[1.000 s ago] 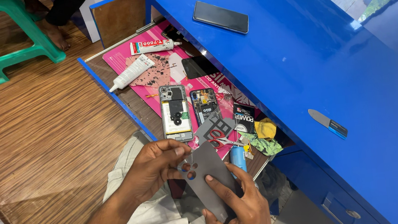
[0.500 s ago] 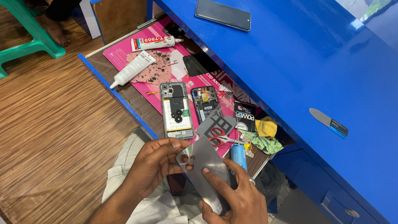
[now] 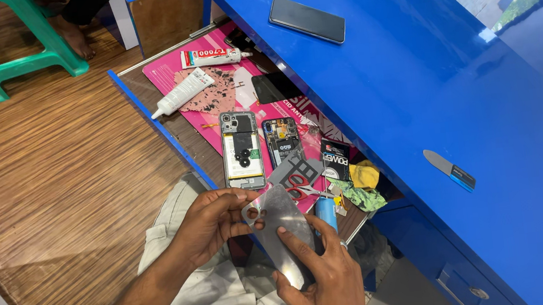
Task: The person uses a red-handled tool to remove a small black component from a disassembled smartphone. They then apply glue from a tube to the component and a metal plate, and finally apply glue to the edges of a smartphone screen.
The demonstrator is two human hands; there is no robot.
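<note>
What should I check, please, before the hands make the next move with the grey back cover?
1. Back cover held by both hands: ok, left hand at its top, right hand lower down.
2. Camera holes free of fingers: ok.
3. Opened phone lying flat on the pink mat: ok.
4. Glue tube capped: cannot tell.
5. Scissors apart from the hands: ok.
6. Cover's inner face clean: cannot tell.
</note>
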